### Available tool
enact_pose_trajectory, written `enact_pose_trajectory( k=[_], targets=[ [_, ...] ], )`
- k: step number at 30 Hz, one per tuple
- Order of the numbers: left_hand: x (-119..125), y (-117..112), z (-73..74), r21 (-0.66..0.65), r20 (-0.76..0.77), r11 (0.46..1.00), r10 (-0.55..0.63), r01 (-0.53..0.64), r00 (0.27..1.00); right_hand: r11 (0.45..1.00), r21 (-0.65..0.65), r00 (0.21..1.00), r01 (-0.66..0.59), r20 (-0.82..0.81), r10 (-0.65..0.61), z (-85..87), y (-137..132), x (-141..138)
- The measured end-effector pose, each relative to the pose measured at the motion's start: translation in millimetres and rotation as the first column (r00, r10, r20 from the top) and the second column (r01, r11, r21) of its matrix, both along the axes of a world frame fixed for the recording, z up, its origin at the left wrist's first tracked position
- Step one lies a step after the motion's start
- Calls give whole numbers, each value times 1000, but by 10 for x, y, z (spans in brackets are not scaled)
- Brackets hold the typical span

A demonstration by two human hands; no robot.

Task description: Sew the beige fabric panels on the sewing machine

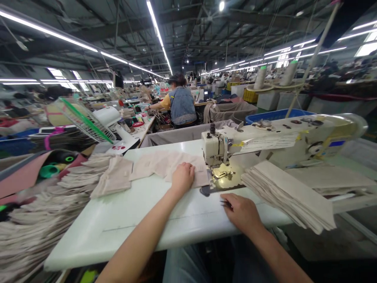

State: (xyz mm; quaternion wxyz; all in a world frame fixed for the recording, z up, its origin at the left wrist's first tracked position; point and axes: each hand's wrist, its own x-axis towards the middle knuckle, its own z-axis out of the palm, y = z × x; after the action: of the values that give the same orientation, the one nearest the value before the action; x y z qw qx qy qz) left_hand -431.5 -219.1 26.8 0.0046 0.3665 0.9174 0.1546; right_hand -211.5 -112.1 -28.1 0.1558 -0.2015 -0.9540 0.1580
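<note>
My left hand rests on a row of beige fabric pieces, its fingers curled and pressed onto the cloth just left of the sewing machine. The row's right end lies close to the gold-coloured needle plate. In front of the plate, near the table's front edge, my right hand is closed around small dark thread snips. Their pointed tips stick out to the left; the rest is hidden in the palm.
Folded beige panels are stacked under the machine arm, overhanging the table front. More fabric stacks lie left of the white table. A fan stands at the back left, and a blue basket behind the machine. A person sits farther ahead.
</note>
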Motion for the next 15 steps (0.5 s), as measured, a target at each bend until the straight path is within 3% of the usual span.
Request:
enact_pose_trajectory(
  k=[4,12,15],
  targets=[
    [-247,174,-7,-24,50,984,177,-176,983,999,43,997,-33,-67,35,-65,-3,28],
    [-257,208,-108,131,188,973,165,-191,968,990,128,988,-66,-128,82,-215,21,27],
    [-320,145,-40,212,247,956,150,-205,957,988,137,987,-67,-139,86,-249,26,21]
  ],
)
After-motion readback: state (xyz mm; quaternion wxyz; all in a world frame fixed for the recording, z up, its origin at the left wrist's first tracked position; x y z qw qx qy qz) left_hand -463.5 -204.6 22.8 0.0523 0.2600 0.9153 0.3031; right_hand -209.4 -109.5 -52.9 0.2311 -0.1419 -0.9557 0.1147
